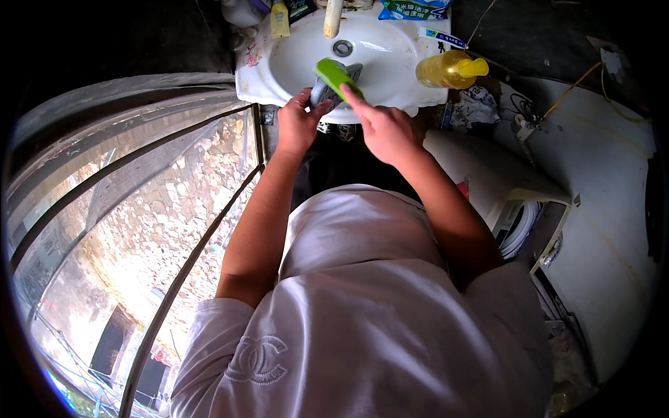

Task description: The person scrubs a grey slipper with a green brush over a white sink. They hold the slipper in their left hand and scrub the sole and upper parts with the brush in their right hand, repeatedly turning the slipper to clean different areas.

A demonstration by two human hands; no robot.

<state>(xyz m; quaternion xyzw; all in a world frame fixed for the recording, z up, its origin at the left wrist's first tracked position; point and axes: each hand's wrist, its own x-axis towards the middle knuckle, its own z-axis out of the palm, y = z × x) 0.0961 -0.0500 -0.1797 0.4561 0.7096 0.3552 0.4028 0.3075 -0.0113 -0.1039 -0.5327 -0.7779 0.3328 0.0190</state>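
Over the front of a white ceramic washbasin (292, 52), my left hand (302, 117) grips a grey object (319, 94), perhaps a shoe or sandal. My right hand (384, 125) holds a bright green brush (330, 74), its index finger stretched along the back. The brush lies across the grey object, and its bristles are hidden beneath it. Just behind them are the metal drain (343, 48) and the pale tap spout (333, 20).
A yellow pump bottle (444, 69) lies at the basin's right edge, near a toothpaste tube (443, 36) and a blue-green packet (414, 9). A yellow tube (279, 21) is back left. A mesh window (172, 172) stands left, a pale appliance (486, 162) right.
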